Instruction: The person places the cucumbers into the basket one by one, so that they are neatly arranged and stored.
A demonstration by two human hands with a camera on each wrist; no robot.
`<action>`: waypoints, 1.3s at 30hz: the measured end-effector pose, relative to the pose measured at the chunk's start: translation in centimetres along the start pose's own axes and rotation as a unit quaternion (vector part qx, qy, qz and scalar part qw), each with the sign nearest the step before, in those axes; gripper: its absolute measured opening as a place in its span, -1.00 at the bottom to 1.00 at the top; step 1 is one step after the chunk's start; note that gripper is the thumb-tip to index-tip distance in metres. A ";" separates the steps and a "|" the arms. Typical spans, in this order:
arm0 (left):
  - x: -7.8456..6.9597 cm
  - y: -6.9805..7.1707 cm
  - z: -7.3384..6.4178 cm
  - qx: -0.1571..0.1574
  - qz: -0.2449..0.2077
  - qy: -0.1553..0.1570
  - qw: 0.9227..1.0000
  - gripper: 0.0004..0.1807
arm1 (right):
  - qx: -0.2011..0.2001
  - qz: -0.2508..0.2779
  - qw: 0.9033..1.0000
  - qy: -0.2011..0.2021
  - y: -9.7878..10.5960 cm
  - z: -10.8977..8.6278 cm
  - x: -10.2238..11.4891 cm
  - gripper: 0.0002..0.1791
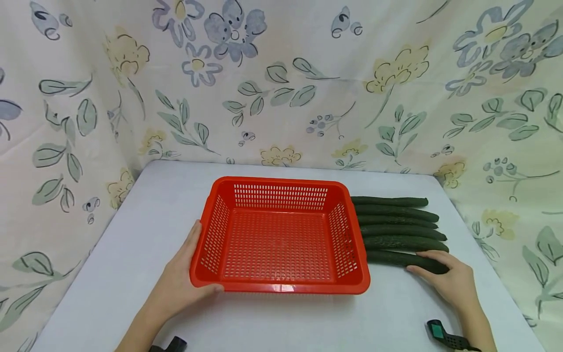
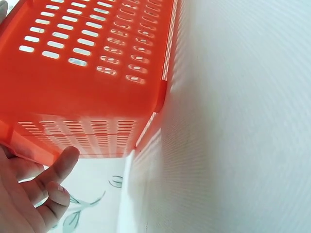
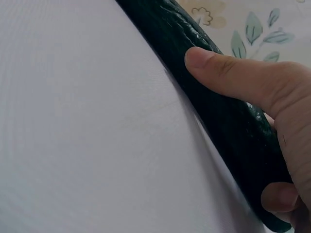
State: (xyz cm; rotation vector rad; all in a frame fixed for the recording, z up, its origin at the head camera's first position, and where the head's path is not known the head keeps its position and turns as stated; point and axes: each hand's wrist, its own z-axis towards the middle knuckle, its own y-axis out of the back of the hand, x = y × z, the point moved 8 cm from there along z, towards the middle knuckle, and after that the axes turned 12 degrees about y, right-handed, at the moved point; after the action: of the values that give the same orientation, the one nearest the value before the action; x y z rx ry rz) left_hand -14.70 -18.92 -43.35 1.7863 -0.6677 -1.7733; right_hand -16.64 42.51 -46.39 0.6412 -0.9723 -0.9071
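Note:
A red plastic basket (image 1: 281,288) with slotted walls stands in the middle of the table, and nothing lies inside it. My left hand (image 1: 180,278) holds its near left corner, thumb along the front rim and fingers by the left side. In the left wrist view, fingers (image 2: 60,167) curl beneath the basket's rim (image 2: 29,145). To the right, my right hand (image 1: 453,278) grips the nearest dark green cucumber (image 1: 391,258) close to its right end. The right wrist view shows the thumb (image 3: 228,73) over this cucumber (image 3: 214,116) and a fingertip lower down.
Several more cucumbers (image 1: 400,230) lie side by side behind the held one, their left ends hidden by the basket. The table (image 1: 167,195) has a white cover. A floral curtain (image 1: 281,98) hangs behind it and along both sides.

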 end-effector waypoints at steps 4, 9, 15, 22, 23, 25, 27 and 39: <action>-0.1 0.1 0.0 -0.001 -0.002 -0.001 1.000 0.54 | -0.003 -0.003 1.000 -0.004 0.4 0.0 0.4 -0.52; 0.0 0.0 0.1 0.002 -0.003 0.002 1.000 0.54 | -0.008 -0.006 1.000 -0.015 1.3 -0.2 0.5 -0.52; 0.1 -0.1 0.1 0.000 0.005 0.002 1.000 0.55 | -0.031 0.007 0.999 -0.028 2.7 -0.2 0.4 -0.52; -0.1 0.0 0.0 -0.001 -0.001 -0.003 1.000 0.53 | -0.073 0.007 0.996 -0.045 4.0 -0.1 0.3 -0.51; -0.1 0.0 -0.1 -0.001 0.000 -0.004 1.000 0.54 | -0.076 0.005 0.996 -0.051 4.1 -0.1 0.3 -0.51; -0.1 0.1 -0.1 -0.003 0.003 -0.007 1.000 0.54 | -0.088 0.005 0.994 -0.065 4.3 0.0 0.4 -0.51; -0.1 0.1 -0.1 -0.004 0.006 -0.009 1.000 0.55 | -0.099 0.004 0.992 -0.077 4.5 0.1 0.4 -0.50; -0.1 0.1 -0.1 -0.001 0.006 -0.002 1.000 0.54 | -0.184 0.015 0.978 -0.094 5.2 1.3 1.9 -0.51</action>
State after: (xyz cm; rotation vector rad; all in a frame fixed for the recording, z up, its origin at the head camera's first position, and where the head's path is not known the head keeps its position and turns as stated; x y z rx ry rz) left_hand -14.64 -18.92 -43.16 1.7728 -0.6771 -1.7698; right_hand -15.48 43.28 -40.90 0.2296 -0.9454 -1.1010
